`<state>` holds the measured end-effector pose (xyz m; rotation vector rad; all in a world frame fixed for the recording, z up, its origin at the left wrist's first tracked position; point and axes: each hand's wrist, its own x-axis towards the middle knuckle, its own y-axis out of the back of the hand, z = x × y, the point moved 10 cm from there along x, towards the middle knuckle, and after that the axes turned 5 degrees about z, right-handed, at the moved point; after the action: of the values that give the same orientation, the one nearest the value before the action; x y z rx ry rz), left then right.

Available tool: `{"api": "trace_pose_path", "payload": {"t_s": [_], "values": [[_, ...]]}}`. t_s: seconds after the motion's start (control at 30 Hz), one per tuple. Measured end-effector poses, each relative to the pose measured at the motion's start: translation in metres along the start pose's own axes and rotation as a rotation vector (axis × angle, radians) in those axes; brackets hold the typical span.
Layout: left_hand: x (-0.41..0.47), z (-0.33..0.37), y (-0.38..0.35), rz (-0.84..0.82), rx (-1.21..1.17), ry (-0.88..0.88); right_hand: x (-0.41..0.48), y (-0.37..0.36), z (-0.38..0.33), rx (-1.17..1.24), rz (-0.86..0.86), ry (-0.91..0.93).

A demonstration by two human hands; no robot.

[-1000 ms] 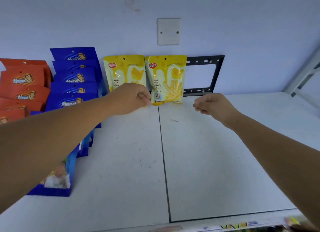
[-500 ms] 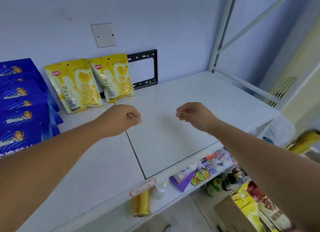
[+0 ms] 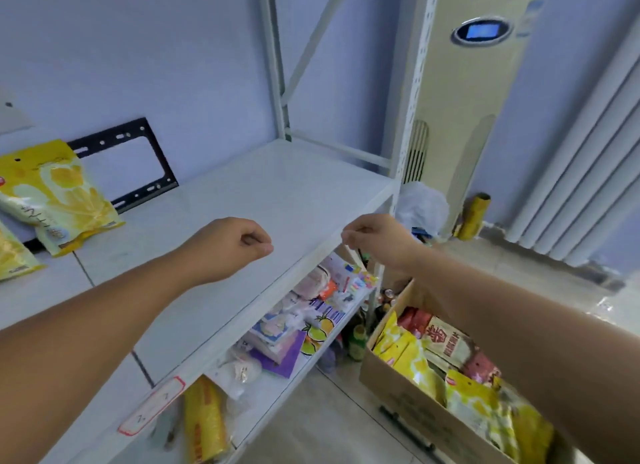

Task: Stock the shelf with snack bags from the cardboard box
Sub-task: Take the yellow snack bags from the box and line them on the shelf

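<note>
Left hand (image 3: 239,247) and right hand (image 3: 375,243) withdrawn, curled empty, cardboard box (image 3: 415,406) below right

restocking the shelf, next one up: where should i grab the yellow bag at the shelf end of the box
Probably by its upper edge, coming from above. The yellow bag stands on end in the open cardboard box, wedged against other bags, so only its top is free. The right hand is nearer.
</note>
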<state>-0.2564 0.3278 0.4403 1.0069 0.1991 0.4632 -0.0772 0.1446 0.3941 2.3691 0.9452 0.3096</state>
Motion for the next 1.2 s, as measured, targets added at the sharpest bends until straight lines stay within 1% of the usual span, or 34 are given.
{"api": "trace_pose_path", "payload": {"t_s": [0.17, 0.33, 0.43, 0.53, 0.7, 0.83, 0.97, 1.2], "values": [[0.051, 0.089, -0.084, -0.104, 0.002, -0.082, -0.012, 0.086, 0.090, -0.038, 0.062, -0.096], [0.095, 0.171, -0.188, -0.235, -0.056, -0.119, -0.026, 0.158, 0.193, -0.070, 0.087, -0.230], [0.113, 0.205, -0.252, -0.306, -0.081, -0.114, -0.039, 0.185, 0.250, -0.057, 0.078, -0.318], [0.119, 0.218, -0.310, -0.384, -0.081, -0.096, -0.057, 0.197, 0.301, -0.012, 0.065, -0.412], [0.119, 0.207, -0.400, -0.526, -0.058, -0.053, -0.087, 0.184, 0.381, 0.036, 0.031, -0.568], [0.116, 0.171, -0.466, -0.624, -0.048, 0.025, -0.113, 0.157, 0.441, 0.039, 0.016, -0.712], [0.110, 0.129, -0.522, -0.693, -0.038, 0.098, -0.130, 0.131, 0.494, 0.023, 0.030, -0.805], [0.107, 0.043, -0.602, -0.698, 0.014, 0.267, -0.144, 0.077, 0.572, -0.004, 0.010, -0.893]]}}
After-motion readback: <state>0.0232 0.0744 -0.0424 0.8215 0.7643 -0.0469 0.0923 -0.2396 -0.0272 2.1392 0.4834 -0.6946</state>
